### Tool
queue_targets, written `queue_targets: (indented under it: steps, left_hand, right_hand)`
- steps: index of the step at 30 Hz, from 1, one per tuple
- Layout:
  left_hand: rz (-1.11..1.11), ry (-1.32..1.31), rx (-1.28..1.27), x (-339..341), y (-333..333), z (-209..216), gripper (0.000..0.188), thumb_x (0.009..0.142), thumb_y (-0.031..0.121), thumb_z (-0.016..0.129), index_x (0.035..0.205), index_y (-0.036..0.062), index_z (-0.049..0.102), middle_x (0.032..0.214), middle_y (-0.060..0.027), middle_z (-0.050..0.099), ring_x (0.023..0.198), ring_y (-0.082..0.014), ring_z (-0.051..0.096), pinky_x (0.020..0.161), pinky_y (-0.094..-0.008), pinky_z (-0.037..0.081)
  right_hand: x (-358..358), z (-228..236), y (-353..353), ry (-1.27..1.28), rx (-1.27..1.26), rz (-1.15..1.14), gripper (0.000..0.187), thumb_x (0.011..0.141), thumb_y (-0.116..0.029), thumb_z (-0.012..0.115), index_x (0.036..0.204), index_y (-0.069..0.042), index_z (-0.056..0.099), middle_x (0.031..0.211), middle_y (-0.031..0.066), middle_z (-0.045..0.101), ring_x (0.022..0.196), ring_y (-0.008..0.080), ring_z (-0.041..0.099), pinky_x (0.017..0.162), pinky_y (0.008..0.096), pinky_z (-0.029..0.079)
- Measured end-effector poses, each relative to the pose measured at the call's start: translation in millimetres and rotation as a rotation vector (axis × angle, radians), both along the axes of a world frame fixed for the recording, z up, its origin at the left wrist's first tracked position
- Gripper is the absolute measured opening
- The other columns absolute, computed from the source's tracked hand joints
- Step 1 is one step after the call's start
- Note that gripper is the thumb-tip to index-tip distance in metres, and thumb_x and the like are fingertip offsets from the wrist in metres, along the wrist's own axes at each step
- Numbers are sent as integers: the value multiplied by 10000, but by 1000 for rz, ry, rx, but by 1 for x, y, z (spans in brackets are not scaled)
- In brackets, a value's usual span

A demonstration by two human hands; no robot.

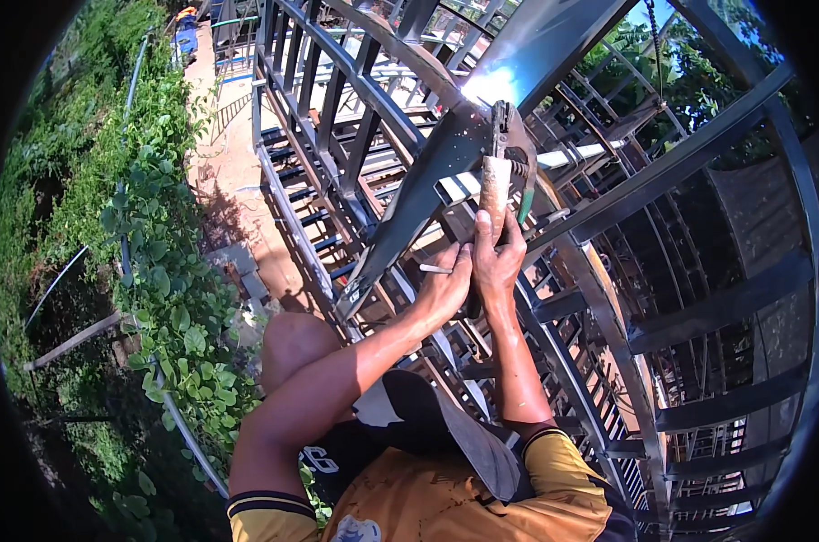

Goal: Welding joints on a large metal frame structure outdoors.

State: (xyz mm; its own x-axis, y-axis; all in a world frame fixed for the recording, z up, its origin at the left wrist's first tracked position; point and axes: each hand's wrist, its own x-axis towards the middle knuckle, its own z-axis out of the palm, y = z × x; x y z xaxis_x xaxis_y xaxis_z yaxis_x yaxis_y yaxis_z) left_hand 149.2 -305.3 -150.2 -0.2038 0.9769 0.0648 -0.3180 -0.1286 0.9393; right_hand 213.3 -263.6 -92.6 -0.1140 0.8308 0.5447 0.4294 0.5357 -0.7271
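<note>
A big curved framework of dark steel bars (698,307) filled most of what I could see, arching above and to the right of the hands, with rows of cross rails falling away beneath them toward bare orange ground (224,163). Well off to the left of the hands a bank of green leafy vines (170,298) climbed over thin pipes. Nearer, a long flat dark steel plate (409,217) slanted from just left of the hands up to a sun-bright glare beyond them. The person's own orange shirt with dark trim (445,497) sat close under both forearms. Above the fingertips a pale, worn tool handle (494,185) stood nearly upright, its dark metal head (509,126) set against the plate and a pale rail crossing behind it. The right hand (498,262) was closed around the lower end of that handle, fingers wrapped and thumb up along it. The left hand (445,285) was pressed right beside the right one, its fingers curled and pinching a thin white stick (435,268) that poked out leftward; I could not tell what that stick was. Both hands touched each other at the handle's foot.
</note>
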Motion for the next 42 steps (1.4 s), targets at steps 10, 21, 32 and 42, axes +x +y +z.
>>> queue_targets:
  steps: [10, 21, 32, 42]
  left_hand:
    - [-85, -23, 22, -6, 2, 0, 454, 974, 288, 369, 1206, -87, 476, 1165, -196, 551, 1112, -244, 497, 962, -336, 367]
    - [95, 58, 92, 1, 3, 1, 368, 968, 223, 357, 1114, -73, 520, 960, -250, 607, 928, -321, 603, 807, -394, 445]
    - [65, 20, 171, 2, 6, -7, 351, 967, 215, 358, 1091, -69, 522, 951, -260, 604, 946, -338, 601, 803, -408, 444]
    - [-6, 81, 109, -1, 9, -11, 359, 983, 193, 331, 1152, -60, 522, 1071, -138, 595, 1034, -168, 526, 903, -311, 403]
  right_hand:
    - [1, 1, 1, -36, 15, -7, 333, 877, -228, 607, 1067, 44, 578, 808, 142, 659, 718, 169, 606, 654, 316, 482]
    - [-1, 2, 0, -6, -19, 16, 317, 877, -217, 606, 1052, 46, 582, 800, 136, 655, 704, 162, 600, 636, 312, 479]
    - [1, -10, 2, 58, 114, -47, 354, 872, -244, 612, 1058, 54, 573, 811, 141, 650, 705, 171, 592, 643, 311, 475]
    - [1, -9, 4, 29, 87, -37, 359, 870, -252, 614, 1054, 54, 573, 797, 151, 641, 705, 179, 591, 642, 317, 473]
